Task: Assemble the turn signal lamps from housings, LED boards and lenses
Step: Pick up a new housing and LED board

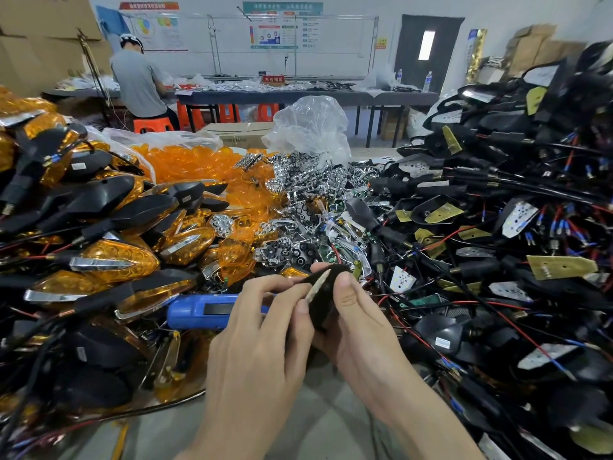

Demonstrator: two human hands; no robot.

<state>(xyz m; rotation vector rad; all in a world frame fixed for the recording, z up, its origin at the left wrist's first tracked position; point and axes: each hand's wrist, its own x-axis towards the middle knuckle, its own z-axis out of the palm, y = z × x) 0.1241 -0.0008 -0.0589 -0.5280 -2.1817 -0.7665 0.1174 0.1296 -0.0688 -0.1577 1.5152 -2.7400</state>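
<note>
Two bare hands are closest, low in the middle, and together they hold one small black housing [323,302]. The left hand [258,330] has its fingers curled, and its thumb and fingertips pinch the housing's left side. The right hand [361,327] wraps round the housing's right side, with its thumb lying on top. The housing is dark and smooth, shaped a bit like a leaf, and it is tipped on its edge. A thin pale board [317,285] sits in its open face, and only the board's light edge shows, so I cannot tell if it is pushed all the way in. Just left of the housing, behind the left hand, lies a blue tool [202,310]. Further left of the housing is a big heap of finished lamps [109,260], black with shiny orange fronts and silver strips. Behind the housing is a pile of silver shiny parts [298,200], and beyond those a bag of loose orange lenses [185,164]. To the right of the housing is a tall tangle of black housings with wires [497,227] in red, blue and black, many with pale boards in them. Far behind the housing a person in a grey shirt [139,84] sits at a long table [298,94].
</note>
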